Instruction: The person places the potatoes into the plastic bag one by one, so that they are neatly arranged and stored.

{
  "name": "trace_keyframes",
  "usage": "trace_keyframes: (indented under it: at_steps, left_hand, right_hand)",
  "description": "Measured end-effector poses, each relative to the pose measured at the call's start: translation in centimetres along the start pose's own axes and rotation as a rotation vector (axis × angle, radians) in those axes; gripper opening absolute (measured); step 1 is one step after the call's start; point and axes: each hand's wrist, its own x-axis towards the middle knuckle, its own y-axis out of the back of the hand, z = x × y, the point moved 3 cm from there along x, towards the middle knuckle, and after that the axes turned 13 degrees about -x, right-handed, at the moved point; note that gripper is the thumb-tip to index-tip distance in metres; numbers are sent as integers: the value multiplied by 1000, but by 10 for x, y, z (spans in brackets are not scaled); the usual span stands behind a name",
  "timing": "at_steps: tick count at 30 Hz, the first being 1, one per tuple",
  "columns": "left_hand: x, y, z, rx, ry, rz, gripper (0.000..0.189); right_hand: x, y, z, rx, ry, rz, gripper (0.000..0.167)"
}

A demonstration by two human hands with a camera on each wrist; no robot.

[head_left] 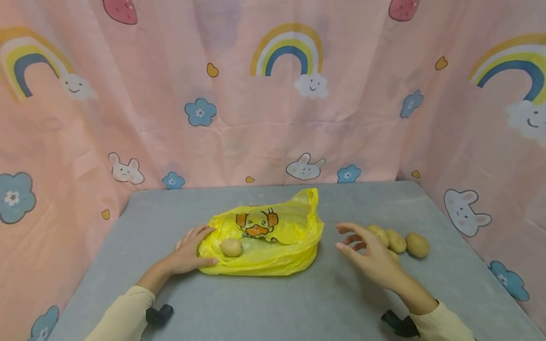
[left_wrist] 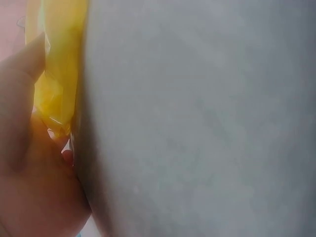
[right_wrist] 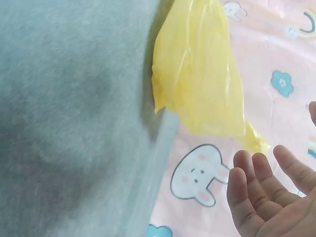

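Note:
A yellow plastic bag [head_left: 294,258] printed with a duck face lies in the middle of the table. One potato [head_left: 232,247] rests on the plastic near the bag's left end. My left hand [head_left: 187,251] holds that end, its thumb toward the front and its fingers farther back; in the left wrist view the yellow plastic [left_wrist: 61,74] shows beside the thumb. Between the bag and several potatoes [head_left: 417,245] hovers my right hand [head_left: 375,258], its fingers spread, loosely bent and holding nothing. It partly hides the potatoes behind it.
A grey table [head_left: 264,308] carries everything. Pink curtain [head_left: 239,151] with rainbows, rabbits and flowers hangs along its back and both sides. Dark wrist straps show at both cream sleeves [head_left: 128,312].

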Motion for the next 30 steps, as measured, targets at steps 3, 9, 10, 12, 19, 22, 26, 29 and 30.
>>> trace_keyframes:
  at_steps: [3, 9, 10, 12, 19, 22, 26, 29, 30]
  left_hand:
    - [0, 0, -1, -1, -5, 2, 92]
    - [0, 0, -2, -18, -18, 9, 91]
    - [0, 0, -2, -22, -18, 9, 91]
    - [0, 1, -2, -24, -18, 10, 90]
    - [0, 1, -2, 3, -19, 6, 90]
    - [0, 1, -1, 8, -23, 8, 90]
    - [0, 1, 0, 10, -21, 7, 91]
    - [0, 1, 0, 9, -14, 2, 91]
    - [-1, 1, 0, 9, -12, 0, 91]
  right_hand:
    - [-3, 2, 3, -11, -11, 4, 36]
    - [-6, 6, 12, -13, -23, 3, 37]
    - [-7, 6, 13, -13, -28, 1, 37]
    - [-7, 8, 17, -14, -42, -7, 38]
    - [-15, 15, 29, -23, -34, 20, 36]
    - [-17, 19, 34, -36, -13, 51, 34]
    - [-20, 23, 42, -41, -12, 62, 33]
    - [-23, 24, 49, -33, -4, 76, 34]
    - [-25, 24, 51, -26, 1, 81, 34]
